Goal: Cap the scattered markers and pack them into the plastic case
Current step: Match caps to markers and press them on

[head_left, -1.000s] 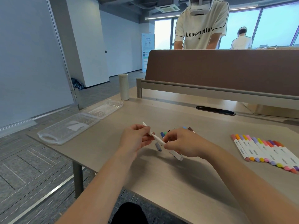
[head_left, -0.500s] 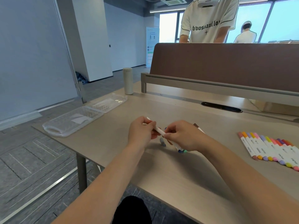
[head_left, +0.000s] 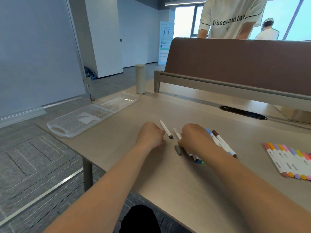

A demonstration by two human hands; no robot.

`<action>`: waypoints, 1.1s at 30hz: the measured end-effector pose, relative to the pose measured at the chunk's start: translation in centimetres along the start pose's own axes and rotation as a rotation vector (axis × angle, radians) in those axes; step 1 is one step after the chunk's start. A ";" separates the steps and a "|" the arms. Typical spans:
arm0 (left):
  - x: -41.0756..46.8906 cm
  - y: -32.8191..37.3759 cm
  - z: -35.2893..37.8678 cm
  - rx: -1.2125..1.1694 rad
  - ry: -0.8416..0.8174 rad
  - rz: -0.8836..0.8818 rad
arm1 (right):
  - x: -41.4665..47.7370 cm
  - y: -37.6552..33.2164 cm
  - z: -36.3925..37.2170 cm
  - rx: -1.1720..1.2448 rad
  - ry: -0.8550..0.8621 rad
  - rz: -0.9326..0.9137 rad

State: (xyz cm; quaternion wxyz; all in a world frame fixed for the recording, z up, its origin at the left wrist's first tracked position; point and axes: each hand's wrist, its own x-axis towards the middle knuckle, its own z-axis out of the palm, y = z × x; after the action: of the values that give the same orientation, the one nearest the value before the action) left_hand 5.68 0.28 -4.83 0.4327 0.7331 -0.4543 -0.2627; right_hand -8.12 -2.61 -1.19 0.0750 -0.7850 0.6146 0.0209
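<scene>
Centre of the pale wooden desk (head_left: 168, 182): left hand (head_left: 150, 136), fingers curled into a loose fist, knuckles low over the desktop. Just at 3 o'clock of those fingers, a slim white marker with a dark brown cap (head_left: 166, 129); slants from 11 o'clock down to 5 o'clock, cap end nearer the wearer, touching or almost touching the knuckles. Cannot tell whether pinched or lying loose.

At 3 o'clock of that marker, right hand (head_left: 196, 140), fingers curled round a second white marker barrel (head_left: 177, 134); pokes out past the fingertips toward 11 o'clock. A loose grey cap (head_left: 178, 150) flat on the desk just at 6 o'clock of those fingertips. Under and beyond the same hand, a scattered cluster of white markers with blue, brown and green ends (head_left: 220, 143).

At 3 o'clock, well apart, a neat row of capped pastel markers (head_left: 286, 158). At 10 o'clock, well apart from both hands, the clear plastic case (head_left: 67, 125), lying open, both halves flat. Beyond it toward 1 o'clock, an upright pale cylindrical flask (head_left: 140, 79)
</scene>
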 end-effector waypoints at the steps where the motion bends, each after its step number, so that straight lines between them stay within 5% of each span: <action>1: 0.3 0.0 0.1 0.039 -0.010 0.001 | 0.3 -0.1 0.3 -0.009 0.006 0.008; 19: 2.2 2.6 2.1 0.670 -0.006 0.034 | 1.3 0.7 0.3 0.193 0.060 -0.075; 33: -3.8 0.5 -2.7 -0.105 -0.104 -0.015 | -3.7 0.0 0.8 -0.030 0.071 -0.175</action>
State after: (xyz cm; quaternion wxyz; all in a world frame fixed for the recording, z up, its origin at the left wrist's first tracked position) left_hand 5.89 4.65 -3.12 0.4445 0.6979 -0.4564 -0.3272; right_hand -8.96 1.10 -1.48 0.0428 -0.8371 0.5454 -0.0045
